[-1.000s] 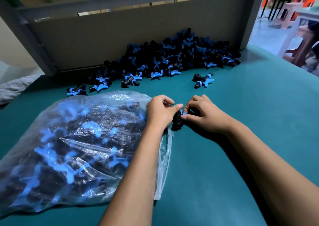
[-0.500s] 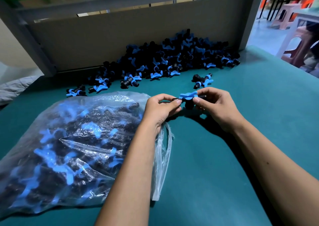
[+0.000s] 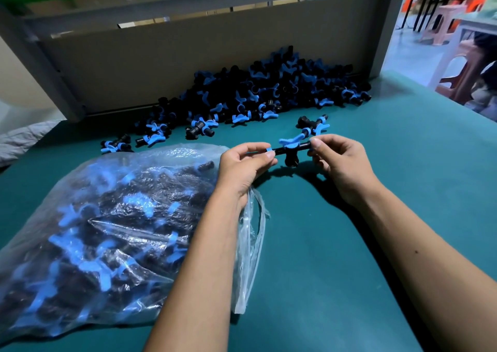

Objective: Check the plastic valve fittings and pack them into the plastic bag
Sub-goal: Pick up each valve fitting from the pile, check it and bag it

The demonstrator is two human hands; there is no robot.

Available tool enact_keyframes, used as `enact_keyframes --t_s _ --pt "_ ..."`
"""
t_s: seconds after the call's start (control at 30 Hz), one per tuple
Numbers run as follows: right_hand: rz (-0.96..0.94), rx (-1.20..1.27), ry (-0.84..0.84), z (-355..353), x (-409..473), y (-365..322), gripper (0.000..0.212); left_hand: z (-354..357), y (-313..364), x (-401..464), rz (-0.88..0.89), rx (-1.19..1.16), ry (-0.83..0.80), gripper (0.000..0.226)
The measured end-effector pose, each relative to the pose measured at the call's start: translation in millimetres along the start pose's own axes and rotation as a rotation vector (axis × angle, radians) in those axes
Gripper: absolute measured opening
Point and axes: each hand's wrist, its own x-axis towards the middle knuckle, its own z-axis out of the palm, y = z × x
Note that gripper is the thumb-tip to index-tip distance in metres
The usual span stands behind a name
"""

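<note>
Left hand and right hand pinch fitting ends; advise rotating slowly, checking blue handles before bagging.

Both forearms are bare up to the frame edge, no sleeves visible. The left hand and right hand wear no gloves, and the nails are short.
</note>
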Motion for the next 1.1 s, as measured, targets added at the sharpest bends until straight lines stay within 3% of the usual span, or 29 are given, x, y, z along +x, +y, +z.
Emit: enact_keyframes --t_s 0.2,0.47,0.57,0.7,0.8,0.83,0.9,1.0,1.03,1.1 --pt "-0.092 -0.168 -0.193 6 -6 -4 0.003 6 -7 -2 0.017 0.178 -0.066 0.016" --pt "-0.026 0.036 0.107 2 -1 -2 0.004 3 2 -1 0.000 0.155 -0.014 0.014" --pt "-0.099 -0.141 0.138 7 -2 1 0.018 6 3 -3 -0.037 0.091 0.082 0.010" --pt "-0.204 -0.463 -0.072 17 -10 -1 0.039 11 6 -3 -0.058 0.077 0.139 0.013" --pt "-0.296 -0.547 -0.051 19 -9 0 0.031 21 9 -7 -0.034 0.129 0.090 0.018" --pt "-0.260 -0.466 -0.017 20 -8 -1 0.023 24 10 -8 0.028 0.205 0.097 0.022" --pt "-0.053 -0.068 0.011 21 -8 -4 0.009 27 11 -8 0.260 0.591 0.192 0.032" --pt "0.296 0.525 -0.032 24 -9 -11 0.025 22 18 -12 0.632 1.253 0.437 0.030" --pt "0.381 0.665 -0.055 24 -10 -13 0.032 19 20 -10 0.616 1.387 0.464 0.037" --pt "0.485 0.861 -0.089 24 -11 -14 0.036 11 21 -8 0.412 1.558 0.433 0.059"
